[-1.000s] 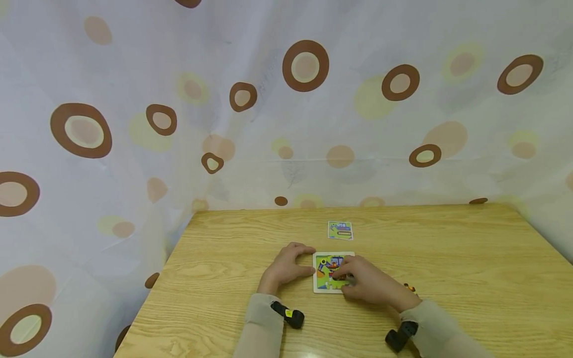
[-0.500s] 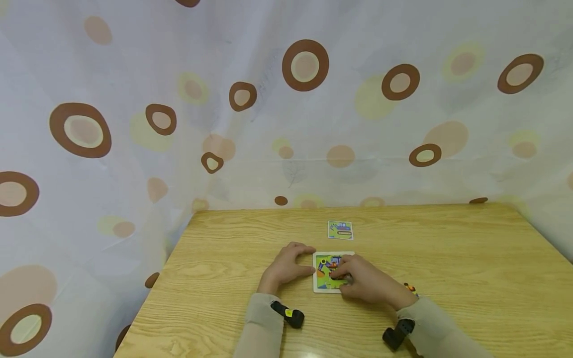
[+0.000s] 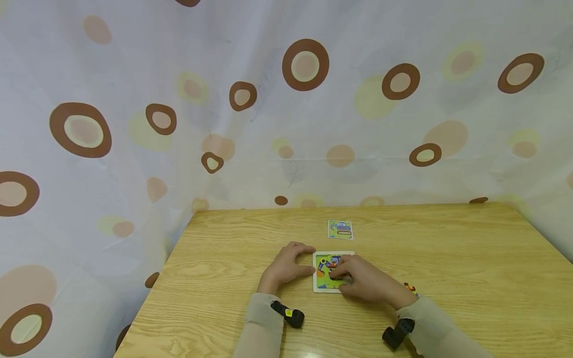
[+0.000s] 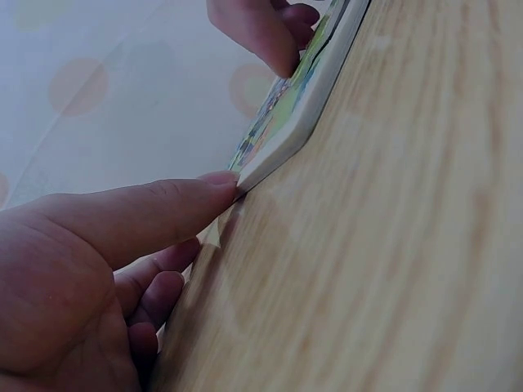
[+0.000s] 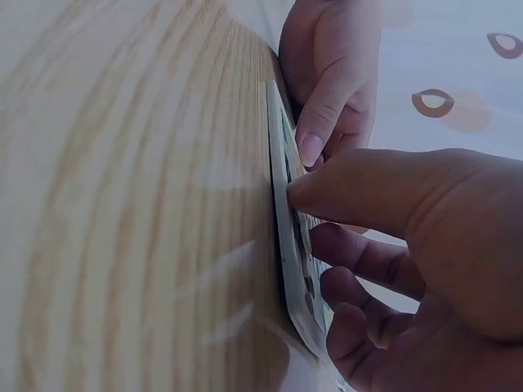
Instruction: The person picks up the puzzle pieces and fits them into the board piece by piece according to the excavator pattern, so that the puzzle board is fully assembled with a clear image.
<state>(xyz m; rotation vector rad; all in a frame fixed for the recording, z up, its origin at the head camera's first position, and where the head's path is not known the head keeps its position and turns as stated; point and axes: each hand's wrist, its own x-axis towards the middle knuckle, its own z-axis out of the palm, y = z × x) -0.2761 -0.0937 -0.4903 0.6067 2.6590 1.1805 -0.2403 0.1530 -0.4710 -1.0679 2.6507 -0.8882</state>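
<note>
A square jigsaw puzzle in a white-rimmed tray (image 3: 327, 291) lies flat on the table, its picture green, blue and orange. My left hand (image 3: 284, 263) rests at the tray's left side, index finger and thumb touching the edge; the left wrist view shows the thumb (image 4: 176, 208) straight against a corner. My right hand (image 3: 369, 282) reaches over the right half, fingers bent, thumb and index fingertips on a puzzle piece inside the tray. Those fingers mostly hide the piece. From the right wrist view, the thumb (image 5: 351, 192) sits just over the near rim.
A picture card (image 3: 340, 229) showing a blue excavator lies behind the tray. Several small colourful pieces (image 3: 409, 287) peek out beyond my right wrist. A spotted curtain (image 3: 268, 124) hangs behind the wooden table (image 3: 215, 278).
My right hand has shifted slightly left and toward me over the tray; white gaps in the lower green part have closed up. My left hand has stayed still.
</note>
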